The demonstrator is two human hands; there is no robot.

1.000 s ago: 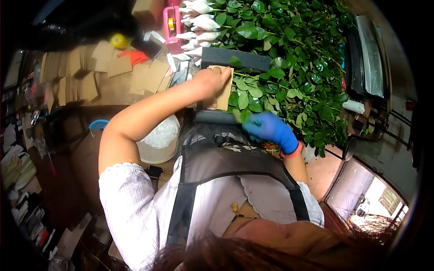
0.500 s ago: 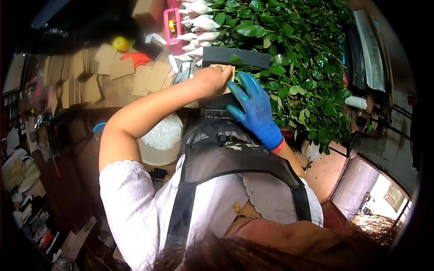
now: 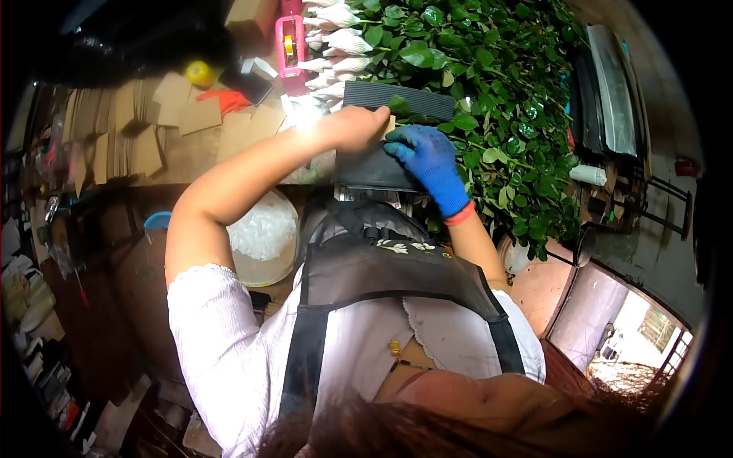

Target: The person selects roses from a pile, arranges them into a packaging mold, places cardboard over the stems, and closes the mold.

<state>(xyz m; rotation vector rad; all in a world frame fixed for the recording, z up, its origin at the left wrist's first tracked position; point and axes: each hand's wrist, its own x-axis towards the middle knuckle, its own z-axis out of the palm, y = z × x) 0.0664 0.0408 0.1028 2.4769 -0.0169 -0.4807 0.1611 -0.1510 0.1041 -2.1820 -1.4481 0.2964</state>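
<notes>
My bare left hand (image 3: 355,128) is closed around a small tan cardboard piece (image 3: 390,128), most of it hidden under the fingers. Beside it, my right hand (image 3: 421,153), in a blue glove with a coral cuff, has its fingers curled in at the cardboard's right edge. What lies beneath the cardboard is hidden. Both hands are over a dark flat board (image 3: 370,169). Just beyond them is a black ridged pad (image 3: 424,99), with a green leaf across it. Leafy green stems (image 3: 489,114) spread to the right, ending on the left in white net-wrapped flower heads (image 3: 347,42).
A pink tape dispenser (image 3: 290,47) stands left of the flower heads. Cardboard sheets (image 3: 200,113), a red cloth-like item (image 3: 224,101) and a yellow round object (image 3: 200,73) lie farther left. Below the table edge is a tub (image 3: 263,237) with white material.
My gloved right hand has curled its spread fingers in against the cardboard. My left hand has turned slightly and covers more of the cardboard. The view has shifted a little.
</notes>
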